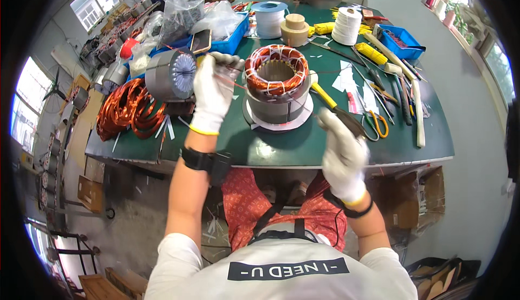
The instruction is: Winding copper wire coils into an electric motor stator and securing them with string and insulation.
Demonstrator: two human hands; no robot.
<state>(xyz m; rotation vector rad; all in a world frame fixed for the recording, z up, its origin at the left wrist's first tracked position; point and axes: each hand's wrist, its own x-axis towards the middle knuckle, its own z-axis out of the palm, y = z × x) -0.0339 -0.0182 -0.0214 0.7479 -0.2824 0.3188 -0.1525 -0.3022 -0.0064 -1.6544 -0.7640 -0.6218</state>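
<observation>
A motor stator [276, 102] stands upright on a round white-and-grey base at the middle of the green table. Its orange copper winding [295, 83] forms a ring on top, laced with white cord. To its left, my left hand [214, 91], in a white glove, is raised with bent fingers closed on a thin red wire [234, 83] that runs toward the stator. My right hand [345, 151], also gloved, hangs near the table's front edge, right of the stator. Its fingers are pressed together; what they hold, if anything, is too small to make out.
Another stator [162, 78] lies on its side at left, beside copper coils [130, 110]. White cord spools [346, 26], a tape roll [294, 31] and blue bins [401, 43] stand farther back. A yellow-handled hammer [324, 95], orange-handled scissors [381, 125] and several tools lie at right.
</observation>
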